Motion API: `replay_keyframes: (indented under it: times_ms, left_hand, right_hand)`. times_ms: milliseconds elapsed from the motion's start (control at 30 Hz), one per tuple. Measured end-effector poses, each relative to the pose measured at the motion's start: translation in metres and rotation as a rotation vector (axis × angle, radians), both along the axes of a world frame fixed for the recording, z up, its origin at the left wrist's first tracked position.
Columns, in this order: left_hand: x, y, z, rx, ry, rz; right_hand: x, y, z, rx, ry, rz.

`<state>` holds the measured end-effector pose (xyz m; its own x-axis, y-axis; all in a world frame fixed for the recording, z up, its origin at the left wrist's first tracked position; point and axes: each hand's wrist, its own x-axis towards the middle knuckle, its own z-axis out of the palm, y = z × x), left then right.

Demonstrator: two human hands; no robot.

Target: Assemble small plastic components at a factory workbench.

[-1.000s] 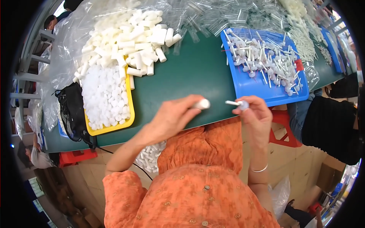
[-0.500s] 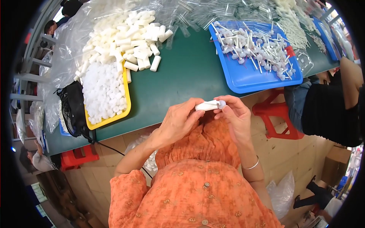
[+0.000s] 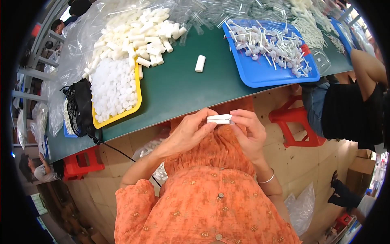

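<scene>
My left hand (image 3: pixel 192 131) pinches a white foam cylinder (image 3: pixel 218 121) at its left end, just off the table's near edge. A lengthwise slit runs along the cylinder. At its other end, my right hand (image 3: pixel 249 129) is closed with thumb and fingertips on a small white stick with a translucent cap, mostly hidden by the fingers. Another foam cylinder (image 3: pixel 200 64) lies alone on the green table (image 3: pixel 178 87). Many more make a heap (image 3: pixel 136 36) at the back left.
A yellow tray (image 3: pixel 138 99) of translucent caps stands at the left beside a black bag (image 3: pixel 78 106) with a cord. A blue tray (image 3: pixel 260 82) of capped sticks sits at the right. Clear tubes (image 3: pixel 239 10) lie behind. A person (image 3: pixel 351 110) sits at the right near a red stool (image 3: pixel 298 126).
The held foam cylinder has turned, so its slit shows along its length, and the cap is now more covered. A loose foam cylinder now lies apart from the heap, farther right.
</scene>
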<state>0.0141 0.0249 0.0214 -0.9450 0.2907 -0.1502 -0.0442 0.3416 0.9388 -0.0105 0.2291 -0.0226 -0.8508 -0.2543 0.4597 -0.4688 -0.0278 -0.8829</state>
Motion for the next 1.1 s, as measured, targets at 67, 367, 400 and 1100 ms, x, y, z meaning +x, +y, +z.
replay_keyframes:
  times_ms: [67, 367, 400, 1100]
  left_hand:
    - [0.005, 0.007, 0.001, 0.249, -0.219, 0.074]
    - [0.004, 0.006, -0.016, 0.59, -0.44, 0.207]
    - [0.003, 0.004, -0.017, 0.591, -0.447, 0.192]
    - [-0.063, -0.018, 0.012, 0.596, -0.476, -0.065]
  right_hand:
    - [0.004, -0.003, -0.002, 0.073, 0.131, -0.041]
    - [0.013, -0.012, -0.014, 0.112, 0.225, 0.022]
    - [0.016, -0.014, -0.012, 0.118, 0.222, 0.008]
    - [-0.041, -0.031, 0.027, 0.501, 0.34, -0.074]
